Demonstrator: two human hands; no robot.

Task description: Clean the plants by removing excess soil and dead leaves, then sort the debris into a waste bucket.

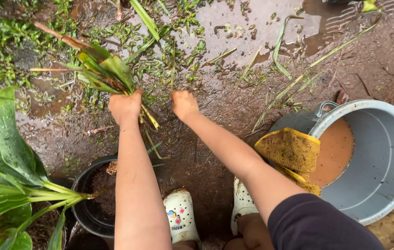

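Note:
My left hand (pixel 124 107) is closed around a bunch of pulled green plants (pixel 104 74) with long leaves and pale stems, held just above the wet muddy ground (pixel 215 106). My right hand (pixel 183 104) is closed on a thin green stalk (pixel 173 69) that rises out of the mud in front of it. Both arms reach forward from the bottom of the view. The fingers of both hands are hidden behind the backs of the hands.
A grey metal bucket (pixel 382 185) with muddy brown water stands at the right, a yellow cloth (pixel 289 150) draped over its rim. A black pot (pixel 90 203) with soil and a large-leaved plant (pixel 2 157) sits at lower left. White clogs (pixel 181 215) show below. Puddles and weeds lie beyond.

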